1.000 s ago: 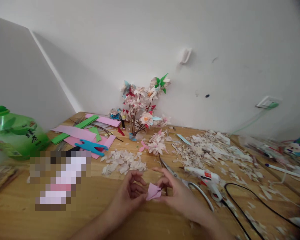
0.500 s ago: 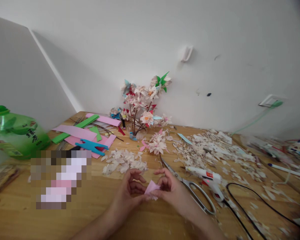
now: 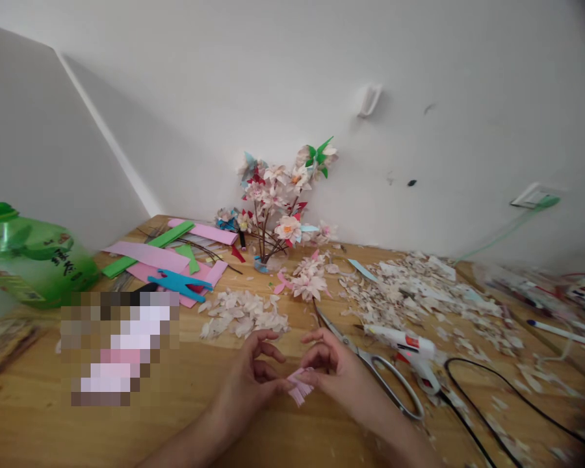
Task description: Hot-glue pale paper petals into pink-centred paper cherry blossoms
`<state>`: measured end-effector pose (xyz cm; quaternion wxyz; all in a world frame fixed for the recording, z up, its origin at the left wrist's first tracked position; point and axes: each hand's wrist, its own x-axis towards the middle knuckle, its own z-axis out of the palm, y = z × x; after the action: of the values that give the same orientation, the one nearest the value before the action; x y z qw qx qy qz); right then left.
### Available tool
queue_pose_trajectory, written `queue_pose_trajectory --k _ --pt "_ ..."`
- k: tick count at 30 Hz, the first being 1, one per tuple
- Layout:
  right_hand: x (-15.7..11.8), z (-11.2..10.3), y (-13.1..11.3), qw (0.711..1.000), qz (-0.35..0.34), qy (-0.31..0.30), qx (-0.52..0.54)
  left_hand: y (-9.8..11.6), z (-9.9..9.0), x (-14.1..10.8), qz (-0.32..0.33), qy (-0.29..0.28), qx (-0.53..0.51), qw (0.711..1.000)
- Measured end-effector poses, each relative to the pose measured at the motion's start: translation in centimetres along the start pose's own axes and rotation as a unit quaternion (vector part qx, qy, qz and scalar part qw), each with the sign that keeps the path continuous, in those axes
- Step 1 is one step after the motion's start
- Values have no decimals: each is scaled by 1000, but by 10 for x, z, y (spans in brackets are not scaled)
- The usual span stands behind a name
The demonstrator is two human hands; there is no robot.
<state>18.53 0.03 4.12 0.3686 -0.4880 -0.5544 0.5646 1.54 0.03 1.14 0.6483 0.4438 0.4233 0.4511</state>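
A small piece of pink fringed paper (image 3: 300, 390) is pinched between my two hands, its cut strips hanging downward. My left hand (image 3: 258, 367) grips its left edge between thumb and forefinger. On the other side, my right hand (image 3: 324, 364) holds it with thumb and fingers closed. Just beyond lies a paper flower (image 3: 308, 279) with pale petals and a dark stem. Silver scissors (image 3: 394, 383) rest right beside my right hand, partly covered by it. A white hot glue gun (image 3: 414, 354) lies farther right.
Loose petals (image 3: 246, 313) and a wide heap of scraps (image 3: 414, 286) cover the table behind. Paper flowers on stems (image 3: 273, 208) stand by the wall. Coloured paper strips (image 3: 146, 257) and a green bottle (image 3: 34, 260) are at left. A black cord (image 3: 511, 383) curls at right.
The pink paper has turned in my fingers: its fringe, earlier mostly hidden, now points down below my hands. Both hands stay in nearly the same place.
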Motion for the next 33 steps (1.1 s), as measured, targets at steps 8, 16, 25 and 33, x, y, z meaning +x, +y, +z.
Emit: queue_pose_trajectory --k 8,16,25,33 --pt "3 3 10 1000 -19 25 -6 -3 -1 -1 6 -16 -6 1000" --pt "2 4 7 1000 -23 20 7 -4 0 -2 6 4 2 1000" --pt "4 14 7 998 -27 51 -9 -13 1 -2 33 7 1 999" --pt "9 17 10 993 -8 100 68 -7 -3 0 44 -7 -57 997"
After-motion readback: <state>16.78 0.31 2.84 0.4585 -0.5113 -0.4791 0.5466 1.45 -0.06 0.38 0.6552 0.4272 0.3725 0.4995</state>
